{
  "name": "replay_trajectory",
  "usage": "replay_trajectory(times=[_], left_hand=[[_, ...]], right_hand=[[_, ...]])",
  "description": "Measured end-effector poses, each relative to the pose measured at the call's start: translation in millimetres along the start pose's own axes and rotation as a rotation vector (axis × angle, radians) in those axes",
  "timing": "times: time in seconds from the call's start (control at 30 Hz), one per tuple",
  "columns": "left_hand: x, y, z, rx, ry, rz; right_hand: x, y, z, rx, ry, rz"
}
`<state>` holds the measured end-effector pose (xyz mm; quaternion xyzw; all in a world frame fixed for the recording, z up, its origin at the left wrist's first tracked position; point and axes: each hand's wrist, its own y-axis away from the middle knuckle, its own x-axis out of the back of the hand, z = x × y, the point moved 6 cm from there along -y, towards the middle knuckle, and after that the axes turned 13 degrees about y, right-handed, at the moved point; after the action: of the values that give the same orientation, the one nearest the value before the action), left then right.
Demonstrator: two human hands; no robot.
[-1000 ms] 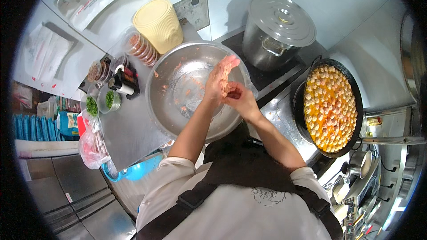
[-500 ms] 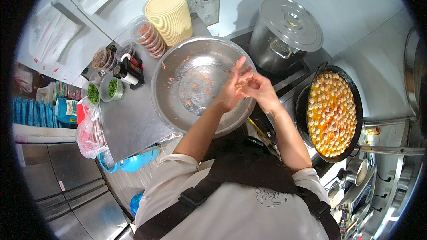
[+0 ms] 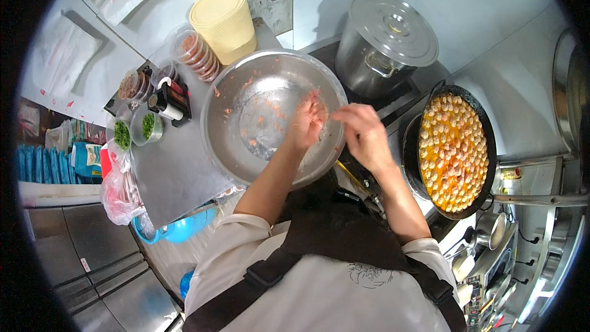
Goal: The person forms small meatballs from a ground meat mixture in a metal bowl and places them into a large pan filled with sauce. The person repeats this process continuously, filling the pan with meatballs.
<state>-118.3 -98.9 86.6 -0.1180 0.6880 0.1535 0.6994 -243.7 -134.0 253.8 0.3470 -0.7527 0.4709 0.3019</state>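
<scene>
My left hand (image 3: pixel 309 120) is over the right part of a wide steel bowl (image 3: pixel 215 141). Its fingers are curled in, with pinkish bits like minced meat on them; whatever the palm may hold is hidden. At the bowl's right rim is my right hand (image 3: pixel 366 134), a small gap from the left one. Its fingers reach toward the left hand and the thumb hangs apart, with nothing visible between them. Scraps of pink mince (image 3: pixel 275 109) cling to the inside of the bowl, which is otherwise bare metal.
Right of me stands a black pan (image 3: pixel 491 166) full of small pale balls (image 3: pixel 456 154) in orange liquid. Behind it is a lidded steel pot (image 3: pixel 384 49). Stacked cream lids (image 3: pixel 224 24), tubs of reddish food (image 3: pixel 195 55) and tubs of chopped greens (image 3: pixel 147 125) line the steel counter (image 3: pixel 169 175).
My hands have come apart. The left has shifted left and curled its fingers; the right has drawn back to the rim. The whole view has shifted slightly.
</scene>
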Motion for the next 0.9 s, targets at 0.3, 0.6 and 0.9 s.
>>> replay_trajectory(times=[0.3, 0.6, 0.9], left_hand=[[-49, 2, -4, -0.023, 0.122, 0.018], [-85, 25, -20, 0.245, -0.513, -0.188], [-79, 29, -22, 0.193, -0.518, -0.012]], right_hand=[[-23, 17, 53, -0.530, -0.583, -0.039], [-71, 28, 45, -0.642, -1.209, -0.428], [-39, 1, 16, -0.262, -0.426, -0.206]])
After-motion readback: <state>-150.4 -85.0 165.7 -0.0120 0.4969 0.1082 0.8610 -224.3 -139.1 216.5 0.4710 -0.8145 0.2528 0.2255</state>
